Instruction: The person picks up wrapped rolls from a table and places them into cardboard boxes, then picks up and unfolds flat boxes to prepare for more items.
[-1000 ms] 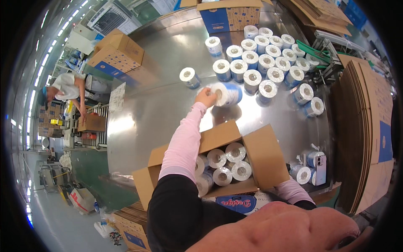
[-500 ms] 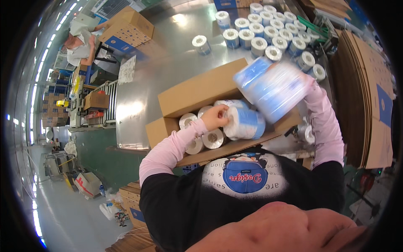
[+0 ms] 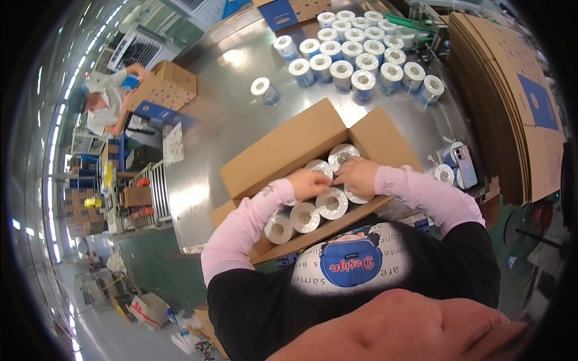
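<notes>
I have both hands inside the open cardboard box: left hand and right hand have their fingers pressed on wrapped rolls, seating them tightly upright. Loose rolls wait on the bench beyond the box.

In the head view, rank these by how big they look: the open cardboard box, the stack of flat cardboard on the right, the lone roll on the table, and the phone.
1. Stack of flat cardboard, though it runs toward the bent rim, so its lead over the box is unsure.
2. Open cardboard box.
3 and 4. Phone and lone roll look alike; no ranking.
</notes>
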The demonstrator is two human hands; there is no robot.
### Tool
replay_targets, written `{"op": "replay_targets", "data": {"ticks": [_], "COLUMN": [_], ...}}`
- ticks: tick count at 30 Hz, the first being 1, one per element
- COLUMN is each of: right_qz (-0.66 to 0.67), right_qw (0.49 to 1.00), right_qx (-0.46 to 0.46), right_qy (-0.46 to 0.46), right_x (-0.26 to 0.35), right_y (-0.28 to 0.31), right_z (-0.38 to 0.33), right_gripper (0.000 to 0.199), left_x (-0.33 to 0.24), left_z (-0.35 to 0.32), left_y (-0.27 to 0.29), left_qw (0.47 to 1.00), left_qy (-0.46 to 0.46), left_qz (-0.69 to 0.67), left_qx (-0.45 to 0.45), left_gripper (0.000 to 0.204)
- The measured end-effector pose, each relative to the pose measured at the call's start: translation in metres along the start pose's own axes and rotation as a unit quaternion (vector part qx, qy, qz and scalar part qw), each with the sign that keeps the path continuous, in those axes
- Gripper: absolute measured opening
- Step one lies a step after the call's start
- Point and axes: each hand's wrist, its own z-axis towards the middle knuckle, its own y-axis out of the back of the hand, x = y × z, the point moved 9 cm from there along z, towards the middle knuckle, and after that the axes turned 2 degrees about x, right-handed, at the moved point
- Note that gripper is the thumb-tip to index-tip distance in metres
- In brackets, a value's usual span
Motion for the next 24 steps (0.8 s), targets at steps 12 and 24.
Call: {"op": "replay_targets", "data": {"ticks": [12,24], "right_qz": [0.047,-0.066], "right_qw": [0.860,0.821], "right_qx": [-0.298,0.016], "right_qy": [-0.411,-0.567], "right_x": [-0.434,-0.543], "right_y": [0.098,0.087], "right_z": [-0.159,-0.082], "right_gripper": [0.035,0.046], "left_x": [0.036,0.065], "left_z": [0.244,0.359], "left_y": [0.213,0.240], "left_qw": [0.906,0.909], "left_qy": [-0.026,0.249], "left_qz": [0.056,0.196], "left_qx": [-0.419,-0.270], "left_gripper": [0.048,0.079]}}
